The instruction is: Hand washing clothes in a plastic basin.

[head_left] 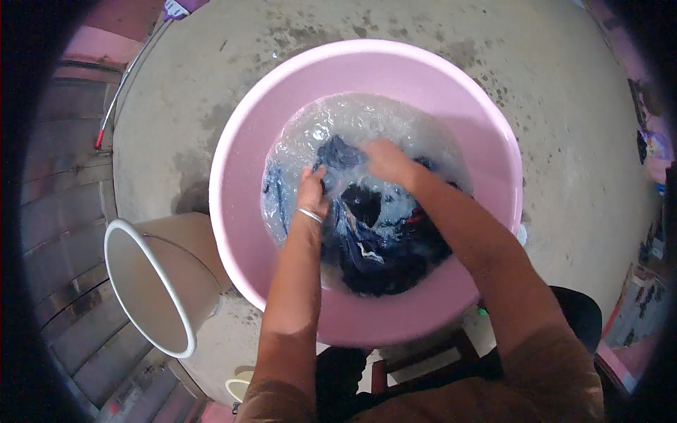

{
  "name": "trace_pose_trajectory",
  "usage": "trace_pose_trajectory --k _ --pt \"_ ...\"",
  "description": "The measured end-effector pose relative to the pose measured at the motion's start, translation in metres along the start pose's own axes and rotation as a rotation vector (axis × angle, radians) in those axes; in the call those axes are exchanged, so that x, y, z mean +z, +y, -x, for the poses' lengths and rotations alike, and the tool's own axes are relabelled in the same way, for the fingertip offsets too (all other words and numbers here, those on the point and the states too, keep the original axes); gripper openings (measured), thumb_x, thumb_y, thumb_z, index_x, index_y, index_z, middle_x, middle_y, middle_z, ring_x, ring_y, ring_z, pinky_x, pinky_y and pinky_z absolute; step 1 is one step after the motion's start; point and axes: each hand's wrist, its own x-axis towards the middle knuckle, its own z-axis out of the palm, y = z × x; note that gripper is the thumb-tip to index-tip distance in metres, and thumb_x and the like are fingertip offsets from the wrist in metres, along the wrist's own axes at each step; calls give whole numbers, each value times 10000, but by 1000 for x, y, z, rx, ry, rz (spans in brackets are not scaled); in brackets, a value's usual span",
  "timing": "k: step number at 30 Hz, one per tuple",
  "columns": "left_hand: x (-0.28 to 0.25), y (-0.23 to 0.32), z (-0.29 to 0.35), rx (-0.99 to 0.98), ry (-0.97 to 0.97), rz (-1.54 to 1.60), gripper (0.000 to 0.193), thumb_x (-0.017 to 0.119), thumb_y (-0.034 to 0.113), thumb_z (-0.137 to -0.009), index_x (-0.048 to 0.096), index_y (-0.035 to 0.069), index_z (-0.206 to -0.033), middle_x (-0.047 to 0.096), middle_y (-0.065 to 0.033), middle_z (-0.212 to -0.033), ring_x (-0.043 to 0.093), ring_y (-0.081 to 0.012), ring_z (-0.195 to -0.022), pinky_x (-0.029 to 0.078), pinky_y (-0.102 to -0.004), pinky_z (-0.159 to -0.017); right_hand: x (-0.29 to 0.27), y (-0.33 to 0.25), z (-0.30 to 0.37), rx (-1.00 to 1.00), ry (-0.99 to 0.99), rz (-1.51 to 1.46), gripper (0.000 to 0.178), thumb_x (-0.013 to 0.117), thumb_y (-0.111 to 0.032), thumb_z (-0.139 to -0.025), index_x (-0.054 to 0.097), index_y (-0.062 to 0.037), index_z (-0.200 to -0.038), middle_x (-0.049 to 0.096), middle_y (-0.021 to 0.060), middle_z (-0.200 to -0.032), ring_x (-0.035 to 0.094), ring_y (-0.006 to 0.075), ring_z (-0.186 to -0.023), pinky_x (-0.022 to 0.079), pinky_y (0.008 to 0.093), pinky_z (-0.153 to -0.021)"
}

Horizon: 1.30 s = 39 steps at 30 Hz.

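A large pink basin (236, 162) holds cloudy, sudsy water (381, 109) and a heap of dark wet clothes (388, 271). Near the middle, a bunched dark blue cloth (338, 154) is lifted at the water's surface. On its left side my left hand (312, 190), with a white band at the wrist, is closed on the cloth's edge. My right hand (386, 161) is curled into a fist at the cloth's other side, and its fingertips are hidden. Below the hands, other garments lie partly under water, one with a small whitish strip showing.
Left of the basin stands a pale bucket (151, 282) with a white rim and a wire handle. A long-handled tool (134, 67) leans by the left wall. A small pale container (240, 386) sits near my left arm. Low reddish wooden legs (423, 363) show below the basin.
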Motion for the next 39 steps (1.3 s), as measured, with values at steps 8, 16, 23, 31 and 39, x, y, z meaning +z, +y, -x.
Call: trace_pose_trajectory --k 8,16,23,31,39 --pt "-21 12 12 -293 -756 880 450 519 468 -904 567 64 -1096 605 -138 -1030 590 -263 -890 504 -408 -785 -11 -171 24 -62 40 -87 375 550 -405 -817 648 -52 -738 640 180 -757 625 354 -706 495 465 -677" --pt "35 19 18 -163 -344 584 478 406 484 -945 564 76 -1138 631 -96 -1098 603 -248 -1016 485 -449 -867 -45 -100 -36 268 78 102 381 459 -346 -879 680 -36 -882 661 200 -876 641 362 -832 498 464 -740" --pt "-14 14 4 -27 -351 552 500 413 488 -935 504 104 -1242 520 -102 -1271 483 -282 -1163 407 -473 -946 -14 -52 8 -117 152 49 405 609 -186 -784 552 -110 -1177 619 189 -990 607 366 -886 481 444 -825" --pt "2 18 28 -304 -263 908 415 491 498 -907 544 90 -959 596 -128 -1025 596 -258 -905 513 -429 -768 -17 -164 38 -168 197 -227 211 634 -244 -688 635 -78 -818 620 141 -843 631 339 -756 503 439 -676" --pt "41 -2 25 -96 -245 556 380 377 409 -961 578 101 -1060 632 -83 -1058 607 -254 -951 512 -395 -815 -26 -105 -21 195 325 -108 225 541 -291 -789 661 -114 -720 638 157 -803 609 363 -743 480 473 -619"
